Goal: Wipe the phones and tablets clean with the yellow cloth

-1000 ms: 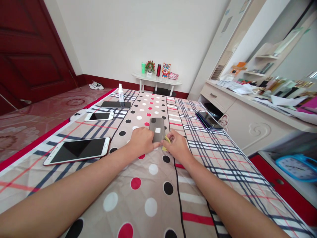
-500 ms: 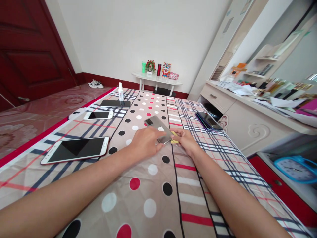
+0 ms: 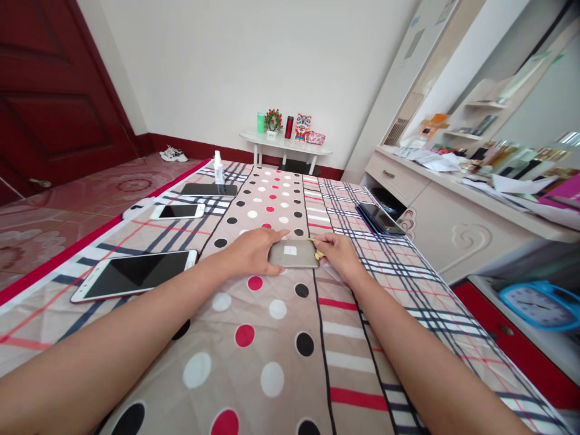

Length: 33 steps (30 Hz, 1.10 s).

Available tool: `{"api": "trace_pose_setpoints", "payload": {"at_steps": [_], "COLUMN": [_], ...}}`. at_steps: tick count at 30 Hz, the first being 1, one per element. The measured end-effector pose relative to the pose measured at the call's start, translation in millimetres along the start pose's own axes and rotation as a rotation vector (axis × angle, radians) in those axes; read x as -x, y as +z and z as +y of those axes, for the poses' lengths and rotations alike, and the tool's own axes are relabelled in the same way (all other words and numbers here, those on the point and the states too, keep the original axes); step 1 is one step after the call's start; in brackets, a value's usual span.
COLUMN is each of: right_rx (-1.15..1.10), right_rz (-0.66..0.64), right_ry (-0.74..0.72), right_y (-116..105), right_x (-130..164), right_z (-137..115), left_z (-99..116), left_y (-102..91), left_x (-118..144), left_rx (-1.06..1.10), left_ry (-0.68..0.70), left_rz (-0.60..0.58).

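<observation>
A grey-gold smartphone with a white label lies back up, crosswise on the spotted bedspread. Around its left end my left hand is closed, thumb on the near edge and fingers on the far edge. The camera end is hidden by that hand. My right hand pinches a small yellow cloth against the phone's right end. Left of my hands lies a large white phone, screen up. Beyond it are a smaller white phone and a black tablet-like device.
A white spray bottle stands by the black device. Stacked dark phones lie on the bed's right side. Along the right are a cluttered dresser and a blue clock. A small white table stands by the wall.
The phone has turned from slanted to crosswise. My left hand has shifted from its back to grip its left end; my right hand keeps the cloth at the right end.
</observation>
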State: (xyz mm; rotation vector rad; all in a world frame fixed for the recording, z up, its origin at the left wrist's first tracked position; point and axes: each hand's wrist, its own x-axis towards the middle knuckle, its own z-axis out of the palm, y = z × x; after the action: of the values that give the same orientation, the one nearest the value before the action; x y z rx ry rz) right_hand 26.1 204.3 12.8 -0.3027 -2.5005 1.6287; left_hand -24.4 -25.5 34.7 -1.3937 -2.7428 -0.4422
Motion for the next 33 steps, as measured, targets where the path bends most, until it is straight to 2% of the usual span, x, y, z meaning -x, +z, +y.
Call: {"api": "trace_pose_setpoints", "payload": {"at_steps": [4, 8, 11, 15, 19, 21, 23, 25, 27, 30, 33], "right_rx": [0.399, 0.688, 0.844, 0.806, 0.679, 0.700, 0.747, 0.774, 0.773, 0.758, 0.822], "right_rz": [0.122, 0.177, 0.190, 0.193, 0.252, 0.178, 0.019, -0.119, -0.187, -0.216, -0.112], "right_ry": [-0.130, -0.334, -0.412, -0.476, -0.639, -0.714, -0.752, -0.774, -0.803, -0.834, -0.731], "right_y": [3, 7, 11, 8, 8, 15, 26, 39, 48, 48, 29], "right_x": [5, 11, 16, 21, 28, 33, 41, 50, 56, 52, 32], "right_z": [-3, -5, -8, -20, -37, -41, -40, -38, -36, -32, -23], "left_z": [13, 21, 24, 30, 32, 25, 12, -4, -19, -32, -36], "left_y": [5.6, 5.2, 3.6, 3.8, 4.9, 2.5, -3.2, -11.2, -19.2, -26.1, -24.6], "left_x": [1, 3, 3, 3, 1, 0, -1, -1, 0, 3, 5], "left_rx": [-0.090, -0.124, -0.133, -0.135, -0.123, -0.059, 0.093, 0.320, 0.495, 0.567, 0.604], "left_ry": [-0.122, -0.209, -0.232, -0.255, -0.281, -0.287, -0.242, -0.108, 0.020, 0.087, 0.083], "left_rz": [0.053, 0.056, 0.063, 0.059, 0.087, 0.068, -0.006, -0.130, -0.245, -0.323, -0.336]}}
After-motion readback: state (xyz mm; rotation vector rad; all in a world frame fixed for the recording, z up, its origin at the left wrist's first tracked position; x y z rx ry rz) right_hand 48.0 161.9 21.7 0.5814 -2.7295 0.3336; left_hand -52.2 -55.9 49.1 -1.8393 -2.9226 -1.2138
